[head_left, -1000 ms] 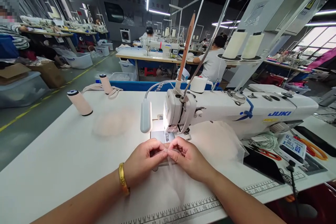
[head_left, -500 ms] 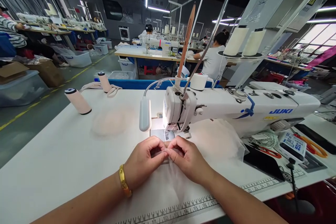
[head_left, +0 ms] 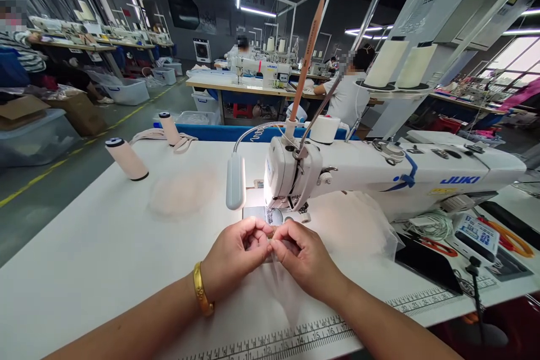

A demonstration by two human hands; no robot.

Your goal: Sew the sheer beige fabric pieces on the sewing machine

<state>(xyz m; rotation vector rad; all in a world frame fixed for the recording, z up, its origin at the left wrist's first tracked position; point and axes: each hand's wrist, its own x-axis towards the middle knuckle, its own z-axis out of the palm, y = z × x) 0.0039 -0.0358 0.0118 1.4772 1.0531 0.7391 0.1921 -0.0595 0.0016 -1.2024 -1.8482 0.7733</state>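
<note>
Thin sheer pale fabric [head_left: 283, 287] hangs from between my two hands toward the ruler strip on the table. My left hand [head_left: 238, 250], with a gold bracelet at the wrist, pinches its edge between thumb and fingers. Close against it, my right hand [head_left: 310, 256] pinches the same fabric, fingertips nearly touching the left ones. Both are just in front of the needle area of a white sewing machine [head_left: 291, 171]. My fingers hide the exact part of the fabric being gripped. More sheer fabric [head_left: 356, 225] lies right of the needle, under the machine arm.
A round pale fabric piece [head_left: 181, 194] lies left. Thread cones [head_left: 126, 158] stand at the table's back left. A small lamp [head_left: 235, 183] hangs by the machine head. On the right are a black phone [head_left: 426, 261], cord and scissors. Co-workers sit at other machines beyond.
The view has shifted slightly, so the machine sits a little further right. My hands keep their pinch on the fabric, with the left fingers curled slightly differently.
</note>
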